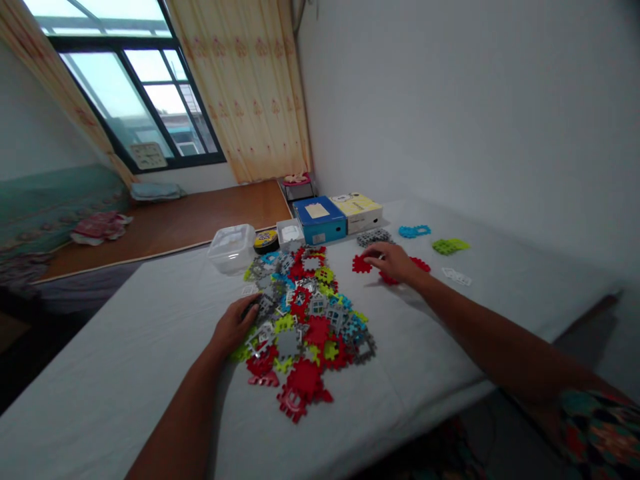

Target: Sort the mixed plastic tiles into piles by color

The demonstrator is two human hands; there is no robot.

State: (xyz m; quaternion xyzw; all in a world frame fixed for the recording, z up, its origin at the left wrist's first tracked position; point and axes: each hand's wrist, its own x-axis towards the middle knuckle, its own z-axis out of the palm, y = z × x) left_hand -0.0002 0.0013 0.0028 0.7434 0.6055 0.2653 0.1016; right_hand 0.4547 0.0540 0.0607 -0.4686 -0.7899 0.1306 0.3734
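A heap of flat interlocking plastic building pieces (287, 343) in red, grey, lime green, blue and white spreads over the middle of the table. My left hand (236, 325) rests at the heap's left edge, thumb and forefinger apart beside grey pieces (266, 305). Whether its fingertips grip one of these is unclear. To the right of the heap, my right hand (393, 261) pinches a red toothed square piece (361, 265) by its edge. More red pieces (420, 264) lie beneath and behind that hand, partly hidden by it.
Beyond my right hand lie grey (375, 237), blue (414, 231), lime green (450, 246) and white pieces (457, 276) in separate groups. A clear plastic box (233, 248), a round black-and-yellow tin (266, 241), a blue box (320, 220) and a yellow-white box (356, 212) stand behind the heap.
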